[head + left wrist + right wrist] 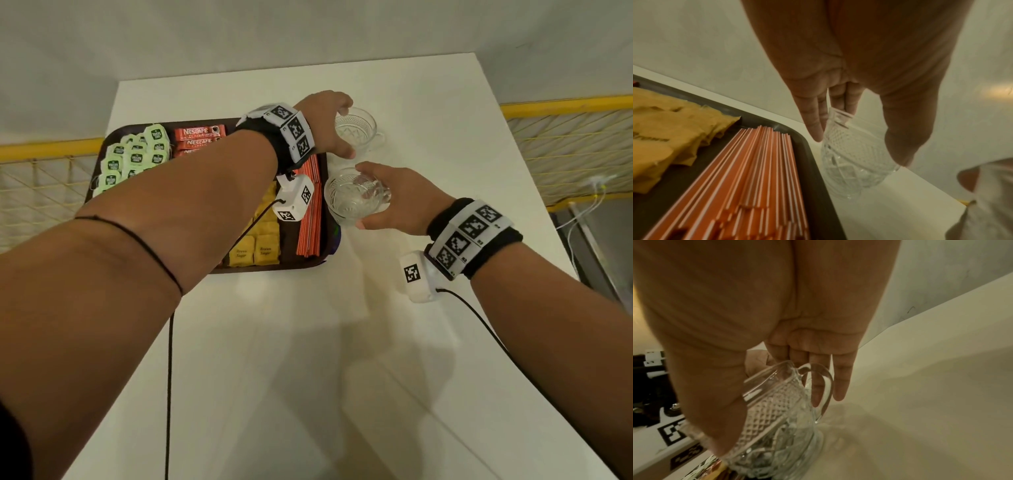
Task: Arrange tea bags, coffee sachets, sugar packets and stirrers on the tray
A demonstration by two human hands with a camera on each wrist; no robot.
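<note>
A dark tray (327, 192) lies at the table's left. It carries green tea bags (133, 157), red coffee sachets (198, 138), yellow brown-sugar packets (255, 251) and orange stirrers (310, 219). Right of the tray stand two cut-glass cups. My left hand (334, 128) reaches over the tray and grips the far cup (359, 128) at its rim, fingers one side, thumb the other (861, 150). My right hand (376, 197) grips the near cup (346, 202) from above. In the right wrist view that cup (772, 410) shows its handle beside my fingers (839, 386).
The white table (308, 342) meets a pale wall at the back. Yellow rails with mesh (565, 137) run along both sides. White cables (596, 192) hang at the far right. In the left wrist view the stirrers (756, 178) and sugar packets (663, 129) lie close to the far cup (851, 162).
</note>
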